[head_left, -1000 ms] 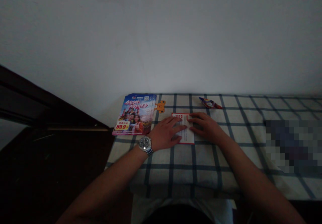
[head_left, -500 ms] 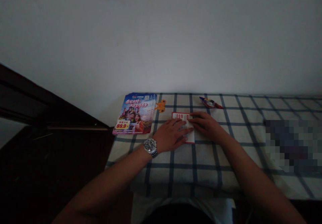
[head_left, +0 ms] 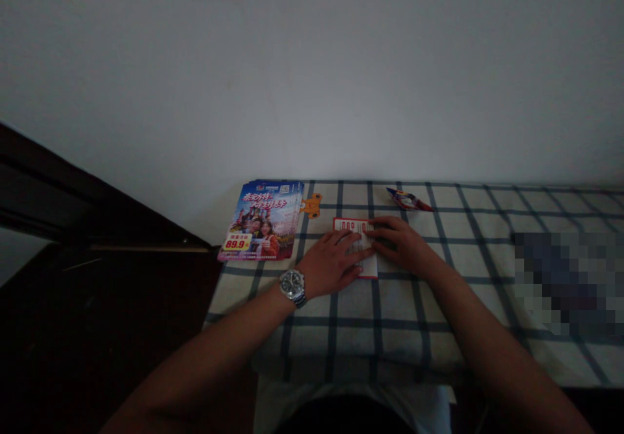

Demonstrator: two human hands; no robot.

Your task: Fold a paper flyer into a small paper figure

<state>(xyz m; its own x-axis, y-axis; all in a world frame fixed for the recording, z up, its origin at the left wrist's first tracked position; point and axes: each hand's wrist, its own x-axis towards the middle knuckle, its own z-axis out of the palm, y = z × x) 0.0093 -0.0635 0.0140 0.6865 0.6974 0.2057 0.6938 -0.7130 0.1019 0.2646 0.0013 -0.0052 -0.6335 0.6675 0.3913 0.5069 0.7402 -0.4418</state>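
Note:
A small folded leaflet (head_left: 369,266), white with red edges and red print, lies on the checked cloth in front of me. My left hand (head_left: 331,262) rests across its left and middle part, fingers spread over the paper. On its upper right side lies my right hand (head_left: 397,242), fingers stretched out and touching the paper. Both hands cover much of the print. To the left, a stack of colourful flyers (head_left: 260,219) with a large "89.9" on the top sheet sits slightly fanned out.
A checked cloth (head_left: 390,330) covers the surface up to the pale wall (head_left: 312,83). Behind my right hand lies a crumpled, shiny packet (head_left: 408,199). An orange bear print (head_left: 311,206) shows beside the flyers. A pixelated patch hides something at the right.
My left wrist has shifted very slightly to the right. Otherwise the hands, leaflet and flyers stay where they were.

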